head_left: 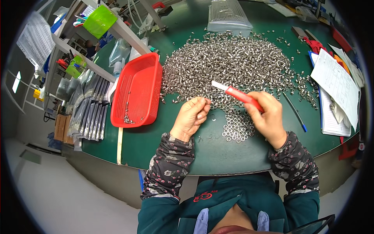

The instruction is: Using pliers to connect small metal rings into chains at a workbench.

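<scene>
My right hand [269,117] is closed around the red handle of a knife [242,96], whose short pale blade points up and to the left above the metal pile. To its left, my left hand [190,117] is closed in a pinch; whatever sits between thumb and forefinger is too small and covered to make out. Beyond both hands spreads a big heap of small shiny metal rings [226,64]. Between the hands, nearer to me, a single layer of rings [237,124] lies with the round openings facing up. A few thin curled shavings [211,136] rest by my left hand.
A red plastic basket [137,87] with a few metal pieces stands at left, beside packed clear bags [91,113]. A blue-capped pen [296,113] lies at right near papers [337,84]. At the back is a clear bag of parts [229,15]. Green pen holders [100,21] hang upper left.
</scene>
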Demonstrator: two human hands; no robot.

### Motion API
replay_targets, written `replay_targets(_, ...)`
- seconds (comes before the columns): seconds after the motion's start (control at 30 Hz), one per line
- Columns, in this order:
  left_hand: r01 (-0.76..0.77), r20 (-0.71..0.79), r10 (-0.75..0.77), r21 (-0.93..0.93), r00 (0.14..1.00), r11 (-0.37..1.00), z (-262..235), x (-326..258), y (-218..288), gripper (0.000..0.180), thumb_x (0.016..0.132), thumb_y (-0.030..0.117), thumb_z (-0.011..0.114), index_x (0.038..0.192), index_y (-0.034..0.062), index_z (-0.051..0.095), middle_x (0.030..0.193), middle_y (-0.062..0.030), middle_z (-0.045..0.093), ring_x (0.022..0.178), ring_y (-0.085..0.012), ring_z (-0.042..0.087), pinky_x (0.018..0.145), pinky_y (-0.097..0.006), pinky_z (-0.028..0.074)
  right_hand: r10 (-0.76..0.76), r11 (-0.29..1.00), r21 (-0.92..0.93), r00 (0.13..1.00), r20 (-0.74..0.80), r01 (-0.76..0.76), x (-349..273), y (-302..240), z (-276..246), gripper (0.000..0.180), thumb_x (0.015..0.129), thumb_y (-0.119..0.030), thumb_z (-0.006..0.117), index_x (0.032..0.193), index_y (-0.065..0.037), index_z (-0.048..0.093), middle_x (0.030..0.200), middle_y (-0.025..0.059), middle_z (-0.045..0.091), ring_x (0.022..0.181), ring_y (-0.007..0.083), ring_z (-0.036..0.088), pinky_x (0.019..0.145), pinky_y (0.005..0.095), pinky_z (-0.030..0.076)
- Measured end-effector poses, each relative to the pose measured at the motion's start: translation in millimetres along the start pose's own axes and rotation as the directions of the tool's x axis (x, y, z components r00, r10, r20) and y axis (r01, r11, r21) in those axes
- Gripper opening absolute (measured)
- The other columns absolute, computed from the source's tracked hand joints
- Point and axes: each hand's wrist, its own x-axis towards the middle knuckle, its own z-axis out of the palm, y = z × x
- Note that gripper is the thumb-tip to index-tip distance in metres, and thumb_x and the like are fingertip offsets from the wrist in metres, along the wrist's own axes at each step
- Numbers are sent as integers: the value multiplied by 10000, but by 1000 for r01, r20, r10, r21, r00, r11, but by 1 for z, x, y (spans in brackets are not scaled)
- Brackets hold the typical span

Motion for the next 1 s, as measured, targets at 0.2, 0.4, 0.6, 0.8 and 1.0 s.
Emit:
replay_targets(0.2,-60,-49,59,-22,997,998,0,-1,2,204,920,192,494,917,6,577,736,-19,545,488,-20,385,363,-136,264,97,992,54,969,228,-112,-4,3,5,173,736,-184,657,820,-32,650,678,110,596,598,264,583,537,343,451)
replay_targets(0.4,-49,-30,49,2,998,999,1,0,2,198,916,185,502,933,5,582,730,-20,544,487,-18,383,364,-136,265,128,987,56,955,267,-148,-5,4,4,180,737,-194,660,815,-32,653,675,112,598,600,265,587,536,344,451)
replay_targets(0.6,-41,-33,42,20,999,999,2,-1,2,190,909,186,515,921,8,581,716,-21,542,475,-17,378,363,-137,264,197,971,66,929,314,-228,-4,3,4,184,735,-203,665,796,-30,657,687,117,606,600,267,592,535,340,453)
replay_targets(0.8,-46,-39,48,48,998,998,-2,0,0,190,911,193,514,895,16,581,677,-8,537,454,-18,371,357,-140,260,-63,995,-65,983,173,75,-4,1,4,163,725,-161,676,818,-36,629,641,90,556,569,254,549,522,350,431)
replay_targets(1.0,-35,-75,37,24,996,999,-1,0,2,204,916,194,504,896,4,579,684,-10,547,457,-18,373,354,-141,258,3,999,-32,999,51,-1,-2,5,3,156,724,-139,674,818,-28,618,642,97,546,573,259,541,526,350,425)
